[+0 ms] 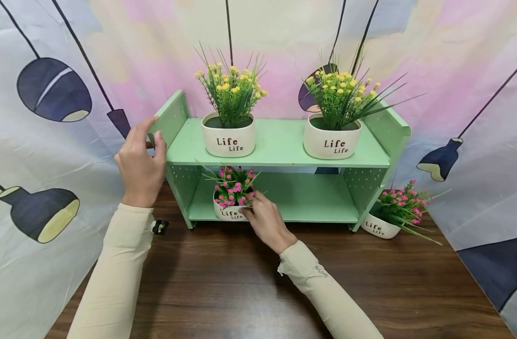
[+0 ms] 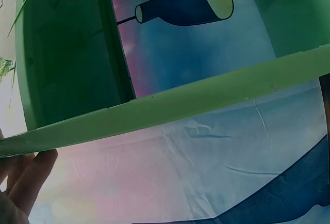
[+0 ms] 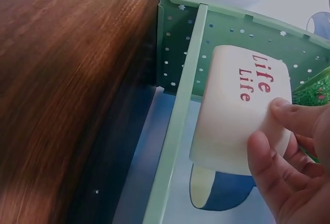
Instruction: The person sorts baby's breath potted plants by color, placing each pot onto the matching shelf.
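Note:
My right hand (image 1: 269,221) pinches the right end of a white oval flowerpot (image 3: 237,110) lettered "Life Life". Pink artificial flowers (image 1: 233,186) fill this pot, at the left part of the lower board of a green two-tier shelf (image 1: 313,188). Whether its base touches the board, I cannot tell. The thumb (image 3: 291,113) lies on the pot's lettered front. At the shelf's left side panel (image 1: 171,120), my left hand (image 1: 141,160) holds the front edge. In the left wrist view, its fingers (image 2: 33,180) touch the green panel; the thumb is not clear there.
Two white pots with yellow flowers, one left (image 1: 229,141) and one right (image 1: 332,141), stand on the upper board. Another pink-flowered pot (image 1: 379,228) sits on the brown wooden table (image 1: 224,278), right of the shelf. A lamp-patterned cloth (image 1: 131,56) hangs behind.

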`<state>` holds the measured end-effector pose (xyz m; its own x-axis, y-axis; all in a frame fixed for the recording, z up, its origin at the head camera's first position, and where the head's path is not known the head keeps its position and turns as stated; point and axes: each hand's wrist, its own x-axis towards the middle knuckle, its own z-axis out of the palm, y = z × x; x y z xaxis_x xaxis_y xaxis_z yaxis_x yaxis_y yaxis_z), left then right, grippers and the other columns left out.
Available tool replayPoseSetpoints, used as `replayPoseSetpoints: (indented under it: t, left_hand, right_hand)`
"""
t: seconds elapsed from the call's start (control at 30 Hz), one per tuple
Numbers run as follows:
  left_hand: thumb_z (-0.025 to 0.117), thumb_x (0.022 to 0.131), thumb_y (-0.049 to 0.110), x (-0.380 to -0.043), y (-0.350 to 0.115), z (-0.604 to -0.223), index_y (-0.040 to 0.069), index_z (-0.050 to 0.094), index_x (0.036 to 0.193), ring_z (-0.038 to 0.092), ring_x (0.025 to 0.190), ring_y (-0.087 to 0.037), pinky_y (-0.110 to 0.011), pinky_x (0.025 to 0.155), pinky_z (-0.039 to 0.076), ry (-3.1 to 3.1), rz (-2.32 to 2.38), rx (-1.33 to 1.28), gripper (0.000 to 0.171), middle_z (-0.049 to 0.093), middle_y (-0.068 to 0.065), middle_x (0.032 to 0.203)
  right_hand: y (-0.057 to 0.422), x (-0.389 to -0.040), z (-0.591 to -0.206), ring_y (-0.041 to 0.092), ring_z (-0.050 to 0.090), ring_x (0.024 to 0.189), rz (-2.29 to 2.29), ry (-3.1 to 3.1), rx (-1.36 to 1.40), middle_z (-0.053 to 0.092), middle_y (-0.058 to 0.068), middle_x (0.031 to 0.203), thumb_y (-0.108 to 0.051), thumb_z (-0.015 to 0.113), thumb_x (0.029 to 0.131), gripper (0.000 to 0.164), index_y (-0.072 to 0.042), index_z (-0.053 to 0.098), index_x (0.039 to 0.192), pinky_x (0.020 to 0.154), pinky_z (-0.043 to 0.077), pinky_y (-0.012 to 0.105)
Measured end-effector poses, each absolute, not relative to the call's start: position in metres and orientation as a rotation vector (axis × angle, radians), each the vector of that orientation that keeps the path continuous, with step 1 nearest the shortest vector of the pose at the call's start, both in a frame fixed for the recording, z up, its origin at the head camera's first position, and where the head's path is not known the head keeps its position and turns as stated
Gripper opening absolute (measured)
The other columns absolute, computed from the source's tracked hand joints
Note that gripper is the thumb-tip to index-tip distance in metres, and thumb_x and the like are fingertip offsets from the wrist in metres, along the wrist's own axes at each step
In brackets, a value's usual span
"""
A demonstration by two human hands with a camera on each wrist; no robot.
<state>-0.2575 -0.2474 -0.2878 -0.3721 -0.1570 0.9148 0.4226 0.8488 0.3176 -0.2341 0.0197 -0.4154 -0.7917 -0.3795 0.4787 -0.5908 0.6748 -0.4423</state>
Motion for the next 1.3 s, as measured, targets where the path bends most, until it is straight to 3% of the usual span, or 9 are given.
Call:
replayPoseSetpoints:
  t: [0.33, 0.6, 0.77, 1.13, 1.3]
  left_hand:
    - [0.063, 0.105, 0.011, -0.26, -0.248, -0.29, 0.011, 0.072, 0.132, 0.07, 0.085, -0.046, -0.045, 0.059, 0.03, -1.85, -0.631, -0.172, 0.029, 0.075, -0.015, 0.123]
    - [0.064, 0.104, 0.01, -0.26, -0.247, -0.289, 0.01, 0.072, 0.132, 0.072, 0.088, -0.046, -0.047, 0.059, 0.033, -1.84, -0.634, -0.182, 0.029, 0.075, -0.016, 0.123]
    - [0.063, 0.105, 0.011, -0.26, -0.247, -0.29, 0.01, 0.072, 0.132, 0.07, 0.083, -0.045, -0.045, 0.058, 0.03, -1.843, -0.632, -0.178, 0.029, 0.076, -0.016, 0.123]
    - [0.064, 0.105, 0.012, -0.26, -0.248, -0.293, 0.011, 0.073, 0.131, 0.065, 0.072, -0.043, -0.048, 0.058, 0.032, -1.833, -0.622, -0.175, 0.028, 0.076, -0.016, 0.12]
    - [0.064, 0.105, 0.013, -0.26, -0.248, -0.292, 0.012, 0.073, 0.131, 0.065, 0.074, -0.044, -0.048, 0.059, 0.032, -1.83, -0.619, -0.171, 0.028, 0.076, -0.016, 0.121]
  right_hand:
    - [0.003, -0.243, -0.42, 0.023, 0.074, 0.094, 0.836, -2.543, 0.739, 0.071, 0.011, 0.12, -0.021, 0.071, 0.103, 0.021, -0.005, 0.081, 0.112, 0.079, 0.062, 0.036]
    - [-0.002, -0.248, -0.422, 0.023, 0.074, 0.092, 0.866, -2.529, 0.709, 0.07, 0.008, 0.114, -0.018, 0.072, 0.102, 0.016, -0.007, 0.078, 0.112, 0.075, 0.061, 0.035]
    - [-0.003, -0.249, -0.424, 0.022, 0.073, 0.092, 0.872, -2.531, 0.691, 0.07, 0.008, 0.115, -0.019, 0.072, 0.103, 0.017, -0.007, 0.079, 0.113, 0.076, 0.061, 0.036]
    - [-0.004, -0.243, -0.428, 0.02, 0.072, 0.084, 0.96, -2.5, 0.687, 0.068, 0.008, 0.114, -0.013, 0.07, 0.103, 0.015, -0.005, 0.078, 0.114, 0.069, 0.059, 0.03]
    - [0.002, -0.238, -0.421, 0.019, 0.073, 0.088, 0.963, -2.46, 0.723, 0.065, 0.008, 0.113, -0.009, 0.067, 0.104, 0.013, -0.004, 0.076, 0.113, 0.069, 0.059, 0.027]
